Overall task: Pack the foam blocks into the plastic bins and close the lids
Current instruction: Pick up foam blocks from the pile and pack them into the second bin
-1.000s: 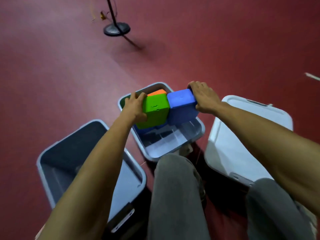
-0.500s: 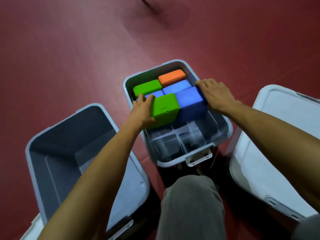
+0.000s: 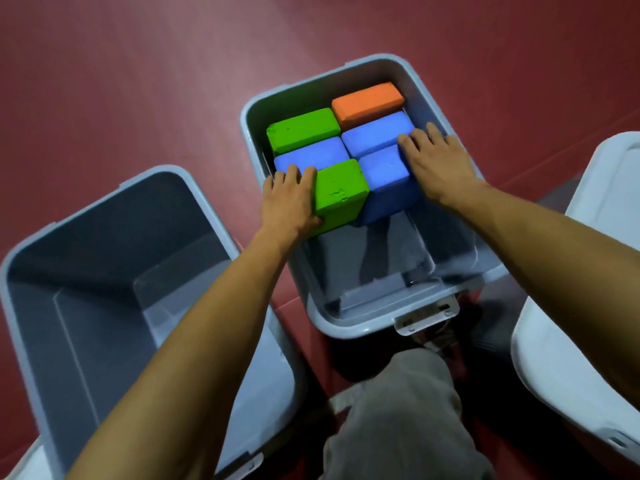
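- My left hand (image 3: 289, 202) presses flat against the outer side of a green block (image 3: 341, 192), fingers nearly straight, thumb at its near face.
- My right hand (image 3: 438, 164) lies with straight fingers on the outer side of a blue block (image 3: 386, 174); the fingertips reach the next blue block (image 3: 375, 131) beyond.
- Neither hand curls round a block. The green and blue blocks touch each other and sit clamped between my palms, inside the middle bin (image 3: 346, 327).
- Just beyond my fingertips, four blocks fill the far end of that bin: a far green block (image 3: 303, 129), a second blue block (image 3: 311, 157), the blue one already named, and an orange block (image 3: 367, 100).
- Below my wrists, the near end of the bin floor is bare.
- Under my left forearm stands an open bin (image 3: 104, 254).
- Outside my right forearm lies a white lid (image 3: 571, 341).
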The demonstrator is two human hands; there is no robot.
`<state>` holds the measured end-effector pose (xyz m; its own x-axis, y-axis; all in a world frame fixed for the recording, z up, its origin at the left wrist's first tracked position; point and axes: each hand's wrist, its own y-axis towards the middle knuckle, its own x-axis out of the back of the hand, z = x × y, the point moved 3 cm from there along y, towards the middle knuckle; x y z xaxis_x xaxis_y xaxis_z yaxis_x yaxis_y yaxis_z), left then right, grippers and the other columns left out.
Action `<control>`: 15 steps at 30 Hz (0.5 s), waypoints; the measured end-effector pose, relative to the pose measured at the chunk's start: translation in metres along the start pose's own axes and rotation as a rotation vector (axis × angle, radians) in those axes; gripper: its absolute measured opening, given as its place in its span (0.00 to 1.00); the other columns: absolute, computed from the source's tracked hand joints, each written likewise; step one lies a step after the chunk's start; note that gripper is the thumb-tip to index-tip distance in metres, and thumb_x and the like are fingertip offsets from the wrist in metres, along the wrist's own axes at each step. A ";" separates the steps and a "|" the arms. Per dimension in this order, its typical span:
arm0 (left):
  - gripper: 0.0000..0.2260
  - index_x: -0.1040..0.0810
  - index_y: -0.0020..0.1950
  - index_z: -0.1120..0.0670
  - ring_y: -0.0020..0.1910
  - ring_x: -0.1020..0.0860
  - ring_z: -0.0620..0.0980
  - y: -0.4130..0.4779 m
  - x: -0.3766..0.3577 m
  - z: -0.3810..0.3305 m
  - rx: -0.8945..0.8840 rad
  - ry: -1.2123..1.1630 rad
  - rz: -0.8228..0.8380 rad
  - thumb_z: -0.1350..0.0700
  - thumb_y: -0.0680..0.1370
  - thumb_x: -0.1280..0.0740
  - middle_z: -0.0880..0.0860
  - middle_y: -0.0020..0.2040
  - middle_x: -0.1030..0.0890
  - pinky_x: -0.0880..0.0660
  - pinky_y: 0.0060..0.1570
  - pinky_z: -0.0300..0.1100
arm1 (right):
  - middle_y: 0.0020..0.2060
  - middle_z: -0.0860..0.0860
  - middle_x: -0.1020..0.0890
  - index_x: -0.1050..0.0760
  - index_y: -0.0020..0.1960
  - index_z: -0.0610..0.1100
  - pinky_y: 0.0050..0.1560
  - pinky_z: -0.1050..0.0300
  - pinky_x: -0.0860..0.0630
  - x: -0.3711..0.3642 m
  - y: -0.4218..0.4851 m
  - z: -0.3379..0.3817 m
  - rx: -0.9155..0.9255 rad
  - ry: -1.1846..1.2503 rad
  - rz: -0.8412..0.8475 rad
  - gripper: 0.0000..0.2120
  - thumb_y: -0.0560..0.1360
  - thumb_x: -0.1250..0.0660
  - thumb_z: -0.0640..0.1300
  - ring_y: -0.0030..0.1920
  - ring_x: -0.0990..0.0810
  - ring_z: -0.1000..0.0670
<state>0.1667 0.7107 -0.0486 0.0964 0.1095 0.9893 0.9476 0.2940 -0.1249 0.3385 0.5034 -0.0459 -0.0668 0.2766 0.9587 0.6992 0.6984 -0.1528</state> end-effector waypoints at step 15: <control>0.42 0.57 0.81 0.63 0.79 0.47 0.64 0.025 -0.070 -0.007 0.030 0.313 -0.044 0.49 0.79 0.34 0.65 0.80 0.48 0.45 0.77 0.56 | 0.75 0.28 0.49 0.54 0.78 0.31 0.73 0.36 0.39 -0.070 -0.003 0.037 -0.244 0.203 -0.044 0.33 0.78 0.44 0.33 0.75 0.51 0.25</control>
<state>0.1856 0.7035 -0.1203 0.1486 -0.2005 0.9684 0.9440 0.3205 -0.0785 0.3146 0.5067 -0.1217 0.0250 0.0950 0.9952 0.8506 0.5209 -0.0711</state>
